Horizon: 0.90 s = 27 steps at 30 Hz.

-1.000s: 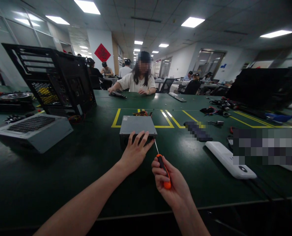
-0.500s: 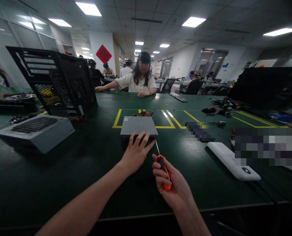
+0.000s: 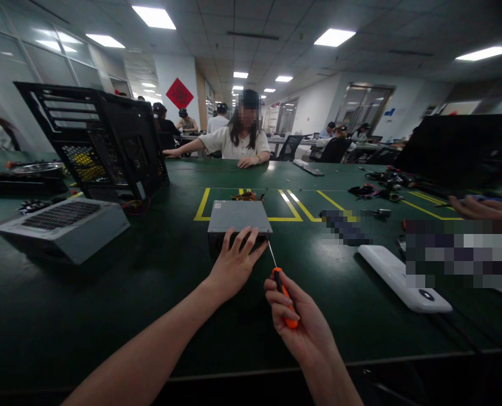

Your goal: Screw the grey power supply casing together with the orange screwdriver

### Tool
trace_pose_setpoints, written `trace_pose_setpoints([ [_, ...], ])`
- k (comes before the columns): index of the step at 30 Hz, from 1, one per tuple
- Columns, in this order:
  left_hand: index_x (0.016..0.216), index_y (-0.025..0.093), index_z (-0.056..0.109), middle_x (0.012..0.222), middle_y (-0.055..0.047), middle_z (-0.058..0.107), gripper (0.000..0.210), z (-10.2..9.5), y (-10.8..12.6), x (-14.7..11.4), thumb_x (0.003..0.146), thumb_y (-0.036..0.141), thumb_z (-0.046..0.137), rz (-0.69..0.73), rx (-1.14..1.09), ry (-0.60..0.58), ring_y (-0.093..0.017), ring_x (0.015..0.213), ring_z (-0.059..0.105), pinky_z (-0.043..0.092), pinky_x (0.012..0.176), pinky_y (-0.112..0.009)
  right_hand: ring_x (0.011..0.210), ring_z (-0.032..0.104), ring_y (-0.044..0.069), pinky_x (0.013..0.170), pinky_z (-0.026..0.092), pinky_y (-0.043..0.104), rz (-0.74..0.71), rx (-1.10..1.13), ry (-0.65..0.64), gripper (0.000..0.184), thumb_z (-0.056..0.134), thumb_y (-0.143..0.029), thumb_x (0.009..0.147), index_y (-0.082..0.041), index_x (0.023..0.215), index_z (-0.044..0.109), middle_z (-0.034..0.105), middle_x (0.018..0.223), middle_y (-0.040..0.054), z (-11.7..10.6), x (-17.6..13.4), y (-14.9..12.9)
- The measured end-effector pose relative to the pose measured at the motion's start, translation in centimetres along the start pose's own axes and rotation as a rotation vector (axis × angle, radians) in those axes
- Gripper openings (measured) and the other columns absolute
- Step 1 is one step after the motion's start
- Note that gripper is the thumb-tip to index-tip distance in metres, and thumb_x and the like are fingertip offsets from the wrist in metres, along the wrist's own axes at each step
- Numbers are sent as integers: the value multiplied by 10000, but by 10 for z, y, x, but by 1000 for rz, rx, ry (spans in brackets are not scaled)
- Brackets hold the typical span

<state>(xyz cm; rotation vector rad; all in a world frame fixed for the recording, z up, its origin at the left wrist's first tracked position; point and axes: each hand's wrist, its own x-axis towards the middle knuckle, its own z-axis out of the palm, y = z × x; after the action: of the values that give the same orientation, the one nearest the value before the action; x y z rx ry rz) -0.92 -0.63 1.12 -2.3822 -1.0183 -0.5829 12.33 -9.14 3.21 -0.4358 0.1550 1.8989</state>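
A grey metal power supply unit (image 3: 241, 216) sits on the green table in front of me, its cables bunched at the far side. My left hand (image 3: 234, 259) grips its near side, fingers spread over the top edge. The digit on the right reaches toward the screwdriver tip. My right hand (image 3: 295, 316) is wrapped round the orange and black handle of a screwdriver (image 3: 288, 307). Its thin shaft points up and away to the unit's near right corner. Whether the tip sits in a screw is too small to tell.
Left, a second power supply (image 3: 69, 225) lies near an open black computer case (image 3: 111, 141). On the right are a white elongated device (image 3: 403, 276), cables (image 3: 373, 192) and a dark panel (image 3: 466, 152). Another person's hand (image 3: 487, 207) shows there. Someone sits opposite, forearm (image 3: 253, 162) on the table.
My right hand and the screwdriver handle have shifted slightly right, and the handle leans a little more. Another person's hand has come into view at the right edge. The power supply stays put.
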Motion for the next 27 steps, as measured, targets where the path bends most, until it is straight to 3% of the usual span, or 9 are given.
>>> trace_pose_setpoints([
  [4, 1292, 267, 379, 1357, -100, 307, 467, 0, 0, 0, 835, 194, 435, 1, 3, 4, -278, 1255, 240, 183, 1024, -520, 387, 343, 5, 290, 284, 70, 43, 4, -11, 196, 276, -232, 926, -125, 906, 440, 389, 627, -37, -1, 0, -2],
  [10, 1285, 269, 394, 1348, -100, 326, 476, 1, 0, -1, 820, 193, 461, 4, -3, 29, -280, 1247, 252, 195, 1019, -519, 373, 328, -8, 268, 238, 67, 18, -9, 1, 176, 315, -249, 919, -124, 877, 431, 419, 665, -20, 0, 1, -1],
  [16, 1287, 263, 391, 1353, -104, 319, 470, 0, 0, 0, 825, 197, 452, 0, 0, 17, -281, 1255, 244, 188, 1023, -518, 384, 340, 5, 289, 294, 73, 16, -50, 18, 219, 268, -236, 929, -117, 900, 449, 381, 627, -36, 2, -1, -1],
  [21, 1284, 265, 390, 1355, -103, 320, 476, -1, 1, 1, 819, 199, 464, -2, 6, 10, -275, 1252, 250, 195, 1018, -518, 382, 329, -10, 261, 237, 59, 0, -35, 32, 193, 302, -246, 922, -116, 885, 440, 419, 686, -10, 5, -1, 0],
  [27, 1292, 259, 379, 1363, -102, 311, 503, -2, 1, 0, 804, 193, 481, 4, 3, -4, -279, 1255, 250, 184, 1022, -519, 394, 350, 8, 287, 292, 71, 39, -34, 13, 225, 265, -248, 929, -118, 911, 448, 392, 635, -32, 3, 0, 0],
])
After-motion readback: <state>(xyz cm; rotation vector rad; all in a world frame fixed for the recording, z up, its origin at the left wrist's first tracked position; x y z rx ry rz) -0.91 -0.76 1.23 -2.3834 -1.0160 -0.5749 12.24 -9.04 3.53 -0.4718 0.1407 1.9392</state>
